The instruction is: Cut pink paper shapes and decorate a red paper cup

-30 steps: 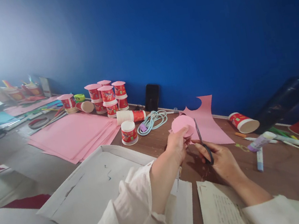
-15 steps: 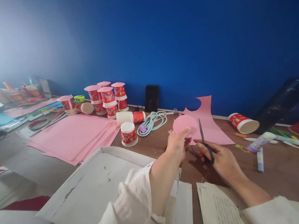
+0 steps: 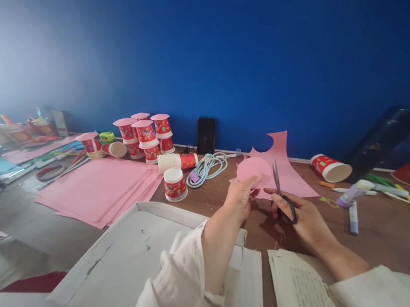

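Left hand (image 3: 241, 197): thumb and fingers pinched on disc (image 3: 252, 167) | right hand (image 3: 309, 217): fingers curled round scissors (image 3: 278, 187) | blades just right of disc, tips pointing wallward

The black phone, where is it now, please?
In the head view, the black phone leans upright against the blue wall, just behind the coiled cable and to the right of the stacked cups.

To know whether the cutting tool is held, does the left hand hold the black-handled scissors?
No, the right hand holds the black-handled scissors.
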Tool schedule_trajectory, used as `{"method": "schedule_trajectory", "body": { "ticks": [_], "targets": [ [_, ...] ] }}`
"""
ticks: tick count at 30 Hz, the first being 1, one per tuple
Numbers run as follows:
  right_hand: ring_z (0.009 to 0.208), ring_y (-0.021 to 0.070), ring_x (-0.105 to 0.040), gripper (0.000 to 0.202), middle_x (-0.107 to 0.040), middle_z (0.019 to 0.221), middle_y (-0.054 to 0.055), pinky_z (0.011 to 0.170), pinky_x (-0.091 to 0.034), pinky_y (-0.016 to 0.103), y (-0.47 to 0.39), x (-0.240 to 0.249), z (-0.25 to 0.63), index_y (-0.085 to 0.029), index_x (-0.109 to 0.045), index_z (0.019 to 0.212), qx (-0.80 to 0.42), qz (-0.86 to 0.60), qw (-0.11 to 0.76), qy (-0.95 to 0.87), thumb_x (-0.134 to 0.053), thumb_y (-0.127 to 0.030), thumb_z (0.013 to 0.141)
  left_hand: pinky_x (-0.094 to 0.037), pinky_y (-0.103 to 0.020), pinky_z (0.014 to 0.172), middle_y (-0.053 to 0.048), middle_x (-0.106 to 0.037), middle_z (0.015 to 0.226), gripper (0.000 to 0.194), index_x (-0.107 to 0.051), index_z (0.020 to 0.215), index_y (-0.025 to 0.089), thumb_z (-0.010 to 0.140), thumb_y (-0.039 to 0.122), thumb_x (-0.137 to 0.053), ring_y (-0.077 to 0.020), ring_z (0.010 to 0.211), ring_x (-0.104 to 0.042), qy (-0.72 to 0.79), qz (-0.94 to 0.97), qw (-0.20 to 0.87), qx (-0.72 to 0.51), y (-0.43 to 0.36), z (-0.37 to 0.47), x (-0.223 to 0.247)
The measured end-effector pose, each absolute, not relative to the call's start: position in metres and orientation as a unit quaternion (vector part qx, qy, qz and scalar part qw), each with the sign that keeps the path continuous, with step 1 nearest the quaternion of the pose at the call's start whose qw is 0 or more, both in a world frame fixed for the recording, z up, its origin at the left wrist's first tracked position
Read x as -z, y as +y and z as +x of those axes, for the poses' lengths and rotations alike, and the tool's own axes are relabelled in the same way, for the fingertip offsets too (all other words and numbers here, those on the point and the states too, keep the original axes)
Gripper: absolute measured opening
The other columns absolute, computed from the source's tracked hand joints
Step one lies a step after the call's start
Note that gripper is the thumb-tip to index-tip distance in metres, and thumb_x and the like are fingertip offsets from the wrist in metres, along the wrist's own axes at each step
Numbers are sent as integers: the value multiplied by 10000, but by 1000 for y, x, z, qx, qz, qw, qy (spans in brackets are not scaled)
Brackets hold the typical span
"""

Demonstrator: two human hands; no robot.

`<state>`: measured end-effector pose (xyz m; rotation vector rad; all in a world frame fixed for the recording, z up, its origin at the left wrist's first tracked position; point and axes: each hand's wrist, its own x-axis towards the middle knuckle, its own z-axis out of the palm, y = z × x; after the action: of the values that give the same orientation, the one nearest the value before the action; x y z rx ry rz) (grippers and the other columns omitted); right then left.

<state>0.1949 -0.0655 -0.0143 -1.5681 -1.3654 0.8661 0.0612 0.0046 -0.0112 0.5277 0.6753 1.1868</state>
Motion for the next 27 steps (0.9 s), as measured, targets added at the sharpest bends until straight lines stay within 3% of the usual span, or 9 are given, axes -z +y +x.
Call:
{"method": "schedule_trajectory", "body": {
  "ticks": [12, 19, 27],
  "targets": [
    [593, 120, -503, 588, -603, 668, -17, 556, -411, 242, -65, 19, 198, -218, -681, 1205, -380, -615, 422, -547, -610, -640, 802, -476, -278, 662, -107, -704, 922, 418, -646, 959, 123, 581, 189, -811, -172, 777, -648, 334, 229, 735, -544, 7, 62, 10],
    [615, 123, -507, 571, -610, 681, -11, 587, -411, 244, -66, 17, 198, -214, -684, 1201, -376, -610, 417, -559, -595, -630, 820, -464, -283, 674, -22, -629, 711, 263, -627, 779, 138, 569, 163, -783, -117, 648, -570, 324, 216, 755, -528, 6, 58, 6],
    [605, 124, -501, 564, -594, 678, -11, 558, -420, 241, -66, 20, 199, -205, -666, 1222, -399, -593, 434, -549, -612, -601, 825, -452, -290, 679, -38, -607, 698, 152, -622, 743, 128, 620, 146, -707, -131, 672, -552, 316, 230, 767, -509, 6, 54, 3]
  ]
}}
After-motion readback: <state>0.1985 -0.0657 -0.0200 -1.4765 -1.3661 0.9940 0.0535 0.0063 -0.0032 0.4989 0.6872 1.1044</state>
